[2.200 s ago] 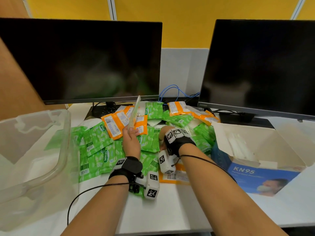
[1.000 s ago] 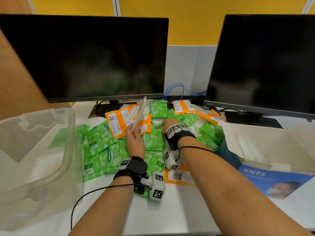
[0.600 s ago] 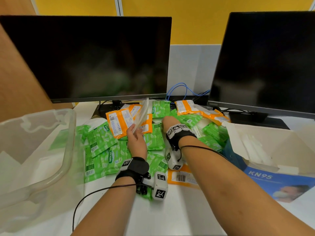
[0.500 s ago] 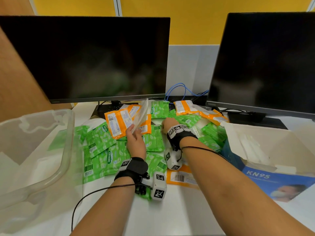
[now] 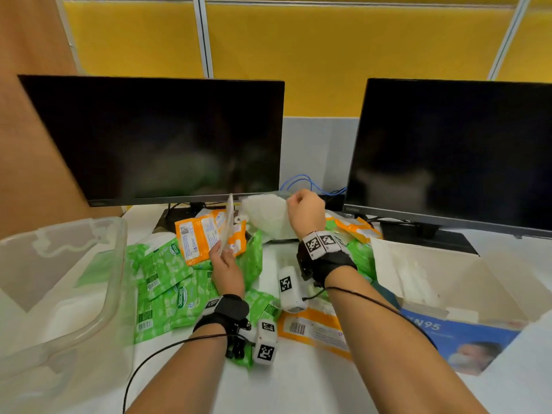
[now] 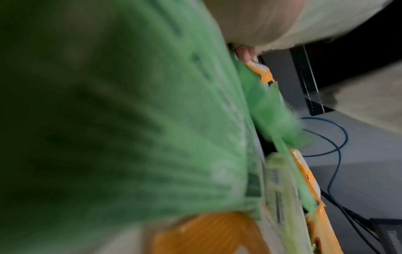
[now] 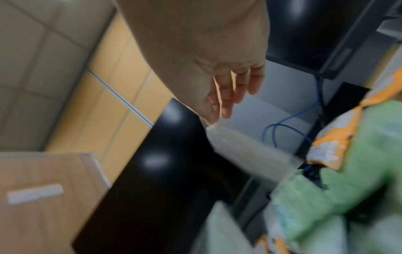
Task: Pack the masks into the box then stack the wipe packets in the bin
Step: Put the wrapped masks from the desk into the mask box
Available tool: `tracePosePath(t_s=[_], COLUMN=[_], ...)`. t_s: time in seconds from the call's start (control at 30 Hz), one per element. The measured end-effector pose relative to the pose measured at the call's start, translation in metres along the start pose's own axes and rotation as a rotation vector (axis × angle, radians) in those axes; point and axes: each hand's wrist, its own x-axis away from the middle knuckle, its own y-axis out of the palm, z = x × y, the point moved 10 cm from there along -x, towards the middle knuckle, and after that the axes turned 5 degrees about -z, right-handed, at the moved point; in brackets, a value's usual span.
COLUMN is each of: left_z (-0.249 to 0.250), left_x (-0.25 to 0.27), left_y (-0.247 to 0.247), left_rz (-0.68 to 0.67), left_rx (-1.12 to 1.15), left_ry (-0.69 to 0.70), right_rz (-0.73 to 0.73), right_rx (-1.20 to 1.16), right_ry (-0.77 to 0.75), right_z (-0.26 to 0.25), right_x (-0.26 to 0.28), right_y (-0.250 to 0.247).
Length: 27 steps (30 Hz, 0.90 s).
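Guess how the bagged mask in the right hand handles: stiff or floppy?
Probably floppy: the bagged mask hangs crumpled below the right hand, which pinches only its top edge. Likely light, since that pinch carries it. The clear film may be slippery; hard to tell.

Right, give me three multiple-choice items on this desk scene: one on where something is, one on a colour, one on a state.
1. Where is the clear plastic bin?
A. At the person's left
B. Behind the monitors
C. Inside the mask box

2. What colours are the wipe packets?
A. Red and blue
B. Green and orange
C. All white

3. What is the right hand doing?
A. Resting flat on the table
B. Reaching into the bin
C. Holding a bagged white mask raised above the pile

Key: 1 A, it fills the left edge of the head view. 2 B, both colours lie in the pile. 3 C, its fingers pinch the bag's edge.
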Motion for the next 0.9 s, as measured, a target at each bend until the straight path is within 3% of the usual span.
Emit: tracePosePath(t_s=[0.13, 0.27, 0.4, 0.47, 0.53, 0.7, 0.9], left_z=[0.01, 0.06, 0.132, 0.16, 0.18, 0.195, 0.214], left_x=[0.003, 0.001, 0.012, 0.029, 0.045, 0.085, 0.148], left_y=[-0.001, 0.008, 0.038, 0.056, 0.071, 0.102, 0.155], left_rz=[0.001, -0.046, -0.255, -0.363, -0.385, -0.337, -0.549], left_rx=[0.016, 0.121, 0.368, 0.448, 0.484, 0.448, 0.548], left_ry=[-0.021, 0.014, 0.032, 0.012, 0.031, 0.047, 0.012], right_rz=[-0.015, -0.045, -0.088, -0.039, -0.013, -0.473, -0.1], right_rx=[-0.029, -0.106, -0.113, -0.136, -0.152, -0.14, 0.273], right_ry=[-0.05, -0.112, -0.164, -0.185, -0.186, -0.029, -0.032], right_z=[-0.045, -0.066, -0.07, -0.066, -0.058, -0.021, 0.021], right_x=[0.01, 0.029, 0.046, 0.054, 0.061, 0.092, 0.095], right_y=[-0.048, -0.093, -0.127, -0.15, -0.171, -0.174, -0.289])
